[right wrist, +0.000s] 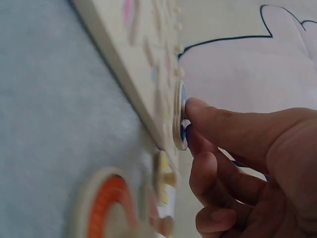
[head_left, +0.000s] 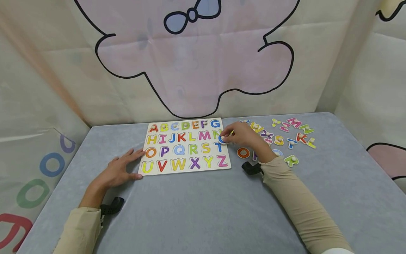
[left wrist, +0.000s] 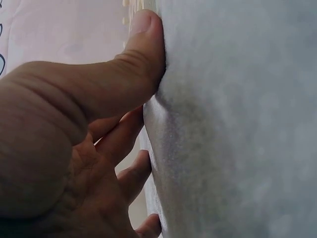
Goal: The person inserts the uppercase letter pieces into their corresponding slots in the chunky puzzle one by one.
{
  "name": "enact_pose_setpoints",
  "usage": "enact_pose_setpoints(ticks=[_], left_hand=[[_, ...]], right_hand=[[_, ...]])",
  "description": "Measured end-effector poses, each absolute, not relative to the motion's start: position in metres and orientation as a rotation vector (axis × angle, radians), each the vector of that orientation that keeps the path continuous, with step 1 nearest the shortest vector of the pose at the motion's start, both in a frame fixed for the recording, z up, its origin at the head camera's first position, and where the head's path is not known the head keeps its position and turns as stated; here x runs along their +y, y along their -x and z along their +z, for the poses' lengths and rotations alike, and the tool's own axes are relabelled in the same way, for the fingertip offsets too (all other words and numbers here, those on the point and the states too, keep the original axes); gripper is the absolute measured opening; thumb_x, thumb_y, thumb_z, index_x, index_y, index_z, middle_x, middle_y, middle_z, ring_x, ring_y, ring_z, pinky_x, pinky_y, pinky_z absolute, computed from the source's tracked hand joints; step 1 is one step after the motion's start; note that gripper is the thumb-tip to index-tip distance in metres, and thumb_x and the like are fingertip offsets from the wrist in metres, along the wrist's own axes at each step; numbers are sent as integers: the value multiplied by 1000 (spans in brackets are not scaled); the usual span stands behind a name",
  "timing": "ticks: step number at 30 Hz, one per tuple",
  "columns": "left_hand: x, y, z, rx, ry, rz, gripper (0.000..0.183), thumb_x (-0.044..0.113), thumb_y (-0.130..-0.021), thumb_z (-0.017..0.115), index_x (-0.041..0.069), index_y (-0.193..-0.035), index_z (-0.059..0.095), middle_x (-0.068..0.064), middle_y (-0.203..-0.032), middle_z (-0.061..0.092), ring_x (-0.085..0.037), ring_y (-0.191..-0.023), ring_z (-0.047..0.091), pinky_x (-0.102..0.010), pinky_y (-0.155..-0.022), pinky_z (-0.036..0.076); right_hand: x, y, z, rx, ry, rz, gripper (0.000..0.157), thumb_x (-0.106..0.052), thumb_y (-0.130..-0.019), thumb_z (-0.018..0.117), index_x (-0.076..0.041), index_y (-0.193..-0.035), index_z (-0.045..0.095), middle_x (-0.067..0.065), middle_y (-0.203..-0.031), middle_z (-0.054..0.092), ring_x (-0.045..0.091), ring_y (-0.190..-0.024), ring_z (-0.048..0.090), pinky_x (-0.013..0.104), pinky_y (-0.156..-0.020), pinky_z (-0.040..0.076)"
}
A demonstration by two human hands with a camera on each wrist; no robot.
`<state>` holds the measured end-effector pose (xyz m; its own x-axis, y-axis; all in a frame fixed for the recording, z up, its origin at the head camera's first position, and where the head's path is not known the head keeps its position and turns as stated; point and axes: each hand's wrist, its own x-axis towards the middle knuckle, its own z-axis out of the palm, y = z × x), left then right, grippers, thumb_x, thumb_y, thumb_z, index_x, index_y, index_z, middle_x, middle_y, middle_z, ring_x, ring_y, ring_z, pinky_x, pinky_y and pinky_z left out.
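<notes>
A white alphabet puzzle board (head_left: 187,148) with rows of coloured letters lies on the table. My left hand (head_left: 118,171) rests at its left side, fingers spread; thumb and fingertips touch the edge. In the left wrist view the thumb (left wrist: 141,44) lies against the board's edge. Over the board's right side, my right hand (head_left: 242,135) pinches a blue letter piece (right wrist: 180,116) between thumb and fingers. The piece is seen nearly edge-on in the right wrist view, just above the board, and its letter cannot be read. Knobs stand on several letters in the top row.
Loose letter pieces with knobs lie right of the board, among them an orange O (head_left: 243,152), a green R (head_left: 291,161), a red K (head_left: 301,138) and a pink M (head_left: 294,122). My right forearm covers some. A printed cloth backdrop (head_left: 190,63) rises behind the grey table (head_left: 196,215).
</notes>
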<state>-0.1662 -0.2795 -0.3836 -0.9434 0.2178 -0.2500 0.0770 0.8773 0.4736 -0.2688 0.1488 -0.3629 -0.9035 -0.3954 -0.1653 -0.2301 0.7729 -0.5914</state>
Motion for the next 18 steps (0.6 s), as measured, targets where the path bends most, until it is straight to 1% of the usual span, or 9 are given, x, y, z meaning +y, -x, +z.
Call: enact_pose_setpoints(ticks=[4,9,13,16,18], left_hand=[[-279,167,-383,2744,-201,670,95,30,-77,84,17,-156,33,-24,-164,20,-50,-151,11,-74,-114,2],[-280,167,-383,2740,-182,668,96,31,-77,84,19,-156,32,-27,-163,17,-52,-150,12,-75,-113,2],[-280,167,-383,2728,-173,679,97,30,-76,84,20,-157,31,-30,-163,15,-55,-148,12,-76,-112,3],[-280,168,-384,2723,-181,685,97,30,-76,84,20,-157,31,-29,-163,16,-54,-149,12,-76,-112,3],[-281,168,-385,2725,-190,685,96,30,-77,84,20,-157,31,-27,-163,17,-52,-150,12,-75,-113,2]], right_hand=[[144,267,-367,2693,527,-805,22,-19,-92,72,-11,-112,75,5,-106,76,19,-93,60,32,-81,50],[140,266,-367,2696,502,-792,20,-19,-93,71,-13,-111,76,3,-105,75,19,-93,60,34,-83,50],[139,270,-366,2699,496,-777,19,-22,-94,70,-14,-111,76,3,-106,75,19,-93,59,31,-80,48],[137,280,-365,2701,468,-782,20,-23,-94,69,-14,-111,76,4,-108,74,20,-91,59,29,-72,48],[136,291,-362,2709,425,-781,20,-24,-95,69,-15,-112,75,5,-110,72,21,-92,58,29,-72,48]])
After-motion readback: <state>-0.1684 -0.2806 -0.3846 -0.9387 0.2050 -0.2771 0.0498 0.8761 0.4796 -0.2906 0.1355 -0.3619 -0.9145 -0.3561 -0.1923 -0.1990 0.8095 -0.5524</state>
